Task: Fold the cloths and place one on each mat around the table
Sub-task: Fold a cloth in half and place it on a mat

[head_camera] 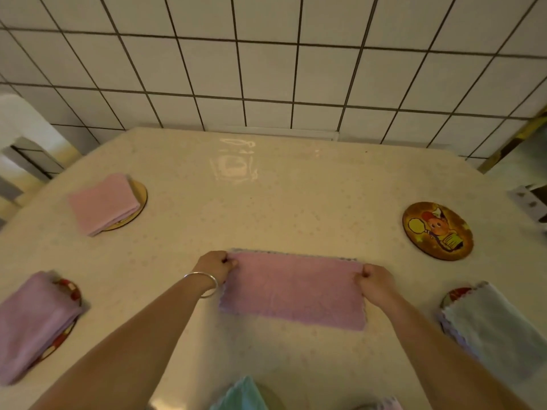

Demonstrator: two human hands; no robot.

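Four round mats show on the cream table (pixel 266 202): three carry folded cloths, pink (pixel 103 204), lilac (pixel 32 324) and pale blue (pixel 497 329); the cartoon mat (pixel 437 230) lies bare. Both hands pinch one pink cloth (pixel 293 291) at its far corners, left hand (pixel 214 266) and right hand (pixel 376 284), flat at the table's middle. Two more cloth edges peek in at the near edge.

We see both forearms bare, reaching forward from the lower edge and converging a little. The left hand (pixel 215 265) is curled, thumb and fingers pinching a cloth (pixel 293 288) at its left far corner; a bangle (pixel 204 284) circles that wrist. The right hand (pixel 375 282) is fisted likewise, pinching the right far corner.
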